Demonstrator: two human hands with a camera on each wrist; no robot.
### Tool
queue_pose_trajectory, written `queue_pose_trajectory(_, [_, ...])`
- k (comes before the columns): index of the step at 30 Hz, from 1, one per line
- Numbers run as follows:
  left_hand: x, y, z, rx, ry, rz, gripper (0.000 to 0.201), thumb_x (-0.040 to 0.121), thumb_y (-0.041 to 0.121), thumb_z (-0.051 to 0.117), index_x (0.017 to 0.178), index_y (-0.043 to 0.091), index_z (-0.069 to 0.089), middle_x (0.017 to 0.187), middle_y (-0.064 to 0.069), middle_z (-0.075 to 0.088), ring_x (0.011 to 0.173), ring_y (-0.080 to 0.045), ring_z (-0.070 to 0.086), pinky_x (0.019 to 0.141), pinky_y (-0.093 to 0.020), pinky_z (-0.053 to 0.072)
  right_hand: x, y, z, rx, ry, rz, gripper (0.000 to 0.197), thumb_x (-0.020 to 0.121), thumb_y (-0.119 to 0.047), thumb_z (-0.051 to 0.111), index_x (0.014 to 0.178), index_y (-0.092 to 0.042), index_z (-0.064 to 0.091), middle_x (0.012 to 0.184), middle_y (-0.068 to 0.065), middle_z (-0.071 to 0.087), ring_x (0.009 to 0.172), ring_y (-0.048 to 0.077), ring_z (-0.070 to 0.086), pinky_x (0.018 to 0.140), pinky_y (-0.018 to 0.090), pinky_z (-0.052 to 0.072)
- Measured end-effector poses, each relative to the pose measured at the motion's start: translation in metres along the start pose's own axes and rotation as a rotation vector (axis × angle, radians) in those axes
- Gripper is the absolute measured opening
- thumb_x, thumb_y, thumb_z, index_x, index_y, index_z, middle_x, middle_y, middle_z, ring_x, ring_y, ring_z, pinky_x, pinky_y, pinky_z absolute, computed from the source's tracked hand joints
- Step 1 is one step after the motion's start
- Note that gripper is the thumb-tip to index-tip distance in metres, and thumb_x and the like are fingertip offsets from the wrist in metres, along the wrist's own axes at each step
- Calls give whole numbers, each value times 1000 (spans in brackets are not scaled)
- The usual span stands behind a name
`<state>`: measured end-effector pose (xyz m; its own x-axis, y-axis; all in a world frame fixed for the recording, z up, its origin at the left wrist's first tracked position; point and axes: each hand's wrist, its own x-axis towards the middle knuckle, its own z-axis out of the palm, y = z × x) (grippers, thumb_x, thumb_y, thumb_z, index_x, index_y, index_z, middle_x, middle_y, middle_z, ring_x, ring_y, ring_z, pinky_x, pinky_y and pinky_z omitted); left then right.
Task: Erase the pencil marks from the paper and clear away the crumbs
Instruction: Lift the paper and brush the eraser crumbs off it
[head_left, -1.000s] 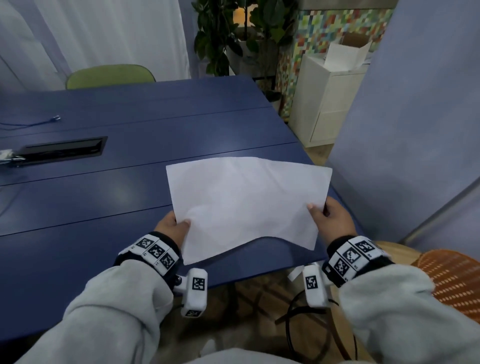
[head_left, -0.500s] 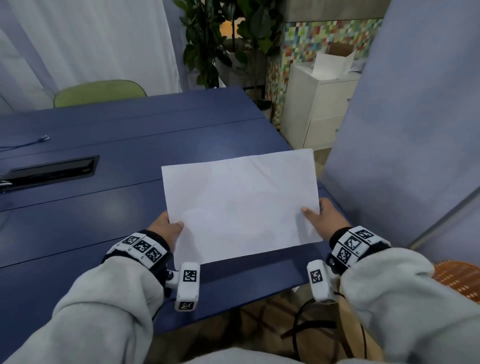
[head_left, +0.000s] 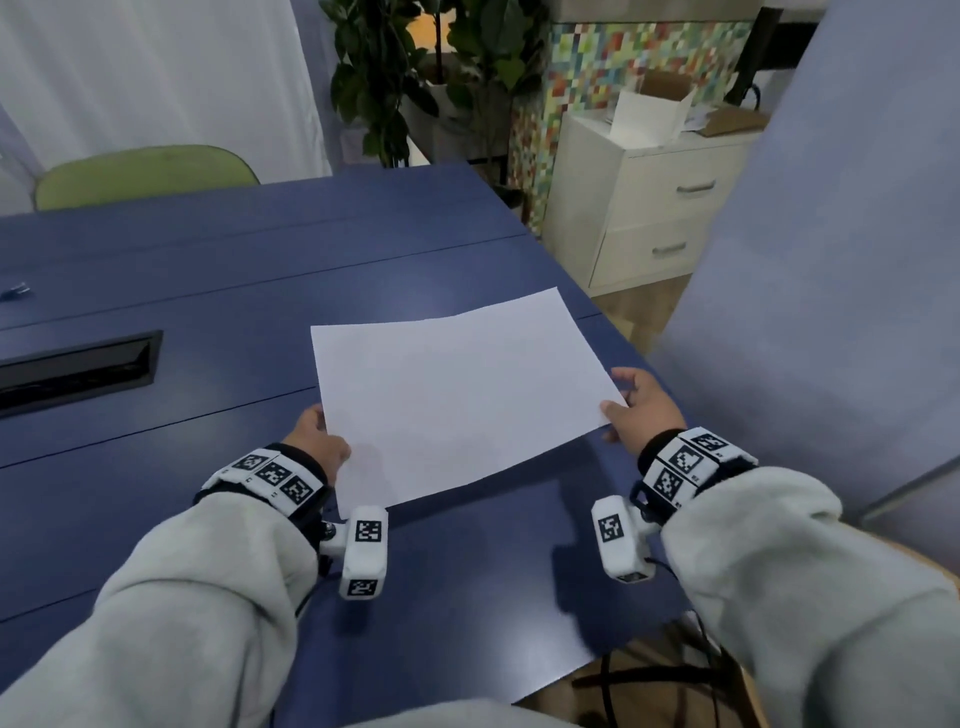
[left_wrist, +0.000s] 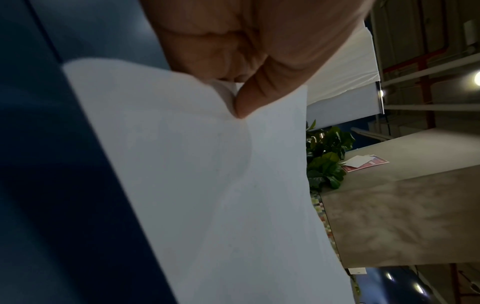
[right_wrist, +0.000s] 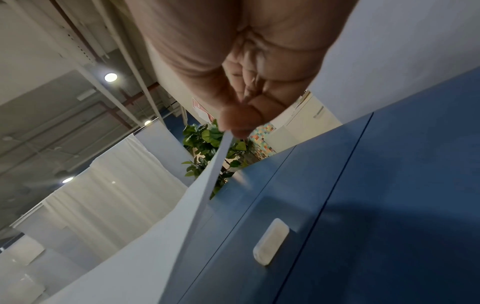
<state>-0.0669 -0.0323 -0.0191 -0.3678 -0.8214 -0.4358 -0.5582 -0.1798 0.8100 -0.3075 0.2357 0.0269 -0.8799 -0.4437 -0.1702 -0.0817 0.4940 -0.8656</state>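
While both hands, left hand (head_left: 318, 441) and right hand (head_left: 644, 410), pinch the paper (head_left: 457, 395) just above the bench (head_left: 208, 291), no marks show. Looks like crumb-clearing's wrapping up; next it needs laying flat beside the eraser (right_wrist: 271, 241)

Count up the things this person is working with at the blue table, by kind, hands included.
paper: 1, pinched at both sides
eraser: 1, lying on the table under the raised paper
hands: 2, left hand and right hand
Total: 4
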Motion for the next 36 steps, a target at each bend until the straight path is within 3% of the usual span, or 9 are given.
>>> queue_pose_trajectory(8, [72, -3, -11, 52, -7, -4, 55, 84, -18, 50, 133, 8, 45, 117, -18, 60, 97, -32, 59, 88, -42, 48, 41, -16, 47, -79, 18, 9, 22, 93, -4, 48, 101, -21, 59, 113, -4, 58, 52, 7, 63, 61, 20, 47])
queue_pose_trajectory(11, [91, -6, -11, 103, -44, -5, 59, 85, -14, 52, 137, 12, 42, 120, -18, 61, 105, -38, 60, 92, -45, 48, 60, -20, 60, -131, -10, 78, 24, 92, -6, 49, 105, -23, 61, 89, 1, 70, 61, 7, 64, 69, 25, 50])
queue_pose_trajectory(14, [98, -7, -6, 118, -82, -10, 61, 87, -13, 51, 141, 10, 36, 121, -11, 58, 107, -39, 59, 91, -41, 47, 74, -17, 76, -160, -74, 131, 32, 92, -4, 49, 119, -20, 60, 70, -4, 62, 65, 6, 65, 66, 20, 48])
queue_pose_trajectory(18, [95, -11, -1, 101, -77, 29, 60, 87, -14, 49, 142, 7, 36, 125, -7, 55, 113, -31, 56, 87, -32, 41, 74, -9, 96, -222, -116, 163, 44, 90, -3, 53, 132, -15, 55, 102, 10, 64, 98, 26, 65, 82, 24, 47])
queue_pose_trajectory(21, [92, -13, 0, 31, -92, 67, 62, 88, -16, 43, 144, 11, 33, 123, -4, 54, 106, -21, 54, 85, -28, 40, 72, -12, 98, -331, -140, 152, 48, 91, -14, 54, 138, -20, 48, 110, 3, 59, 106, 26, 60, 78, 19, 40])
queue_pose_trajectory(25, [92, -13, 0, -1, -112, 86, 64, 88, -17, 40, 144, 13, 33, 130, -7, 55, 107, -19, 54, 88, -29, 42, 73, -17, 93, -448, -207, 153, 51, 92, -27, 56, 142, -24, 43, 138, 0, 49, 125, 21, 48, 95, 21, 35])
queue_pose_trajectory(30, [90, -7, -8, 73, -138, 60, 55, 92, -14, 38, 144, 6, 35, 136, -13, 53, 112, -22, 54, 89, -27, 38, 56, -14, 72, -406, -203, 142, 48, 92, -30, 57, 139, -24, 47, 147, -1, 42, 134, 18, 40, 109, 29, 30])
queue_pose_trajectory(34, [84, 1, -11, 136, -46, 26, 67, 98, 4, 46, 153, 4, 8, 139, -6, 49, 120, -23, 50, 95, -27, 34, 22, -6, 43, -344, -181, 92, 43, 94, -28, 56, 136, -24, 49, 153, -2, 31, 140, 15, 31, 110, 26, 24])
queue_pose_trajectory(36, [78, 4, -10, 201, -21, 52, 69, 97, 11, 52, 152, 4, 12, 147, -11, 42, 131, -26, 44, 105, -30, 29, -1, 1, 26, -329, -153, 56, 38, 93, -25, 57, 132, -24, 53, 151, -3, 34, 139, 13, 32, 108, 22, 22])
